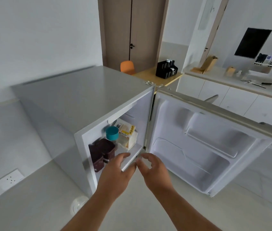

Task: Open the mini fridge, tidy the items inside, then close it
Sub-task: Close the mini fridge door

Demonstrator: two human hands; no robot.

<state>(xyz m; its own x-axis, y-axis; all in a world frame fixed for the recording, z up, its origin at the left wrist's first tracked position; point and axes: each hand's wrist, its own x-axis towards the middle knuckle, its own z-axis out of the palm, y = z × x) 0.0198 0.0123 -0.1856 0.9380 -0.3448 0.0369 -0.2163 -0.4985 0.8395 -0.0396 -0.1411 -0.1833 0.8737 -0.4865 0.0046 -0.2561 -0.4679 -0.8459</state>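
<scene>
Hands: both reached forward from the bottom edge, forearms bare, meeting at the front lip of the fridge shelf [132, 155].
Left hand [117, 174]: palm down, fingers loosely curled and apart, empty; fingertips hung just above the shelf's front edge, beside the dark boxes.
Right hand [153, 170]: fingers bent in a half-open claw, gripping nothing; thumb tip close to the left hand's knuckles, near the shelf's right corner by the hinge side.
Fridge [75, 97]: small grey cabinet on the floor against the wall, seen from above.
Door [203, 144]: swung wide to the right, its white inner racks bare.
Inside: two dark brown boxes [101, 153] stood side by side at the front left; a jar with a teal lid [112, 132] sat behind them; a clear bread bag [127, 136] lay to the right of the jar, leaning toward the back.
In the way: the boxes stood in front of the jar.
Writing: yellow label on the bread bag bore Chinese characters, too small to read surely.
Around: wall socket [10, 179] at lower left; orange chair [127, 67] and a table [157, 77] with a black caddy [166, 70] behind the fridge.
</scene>
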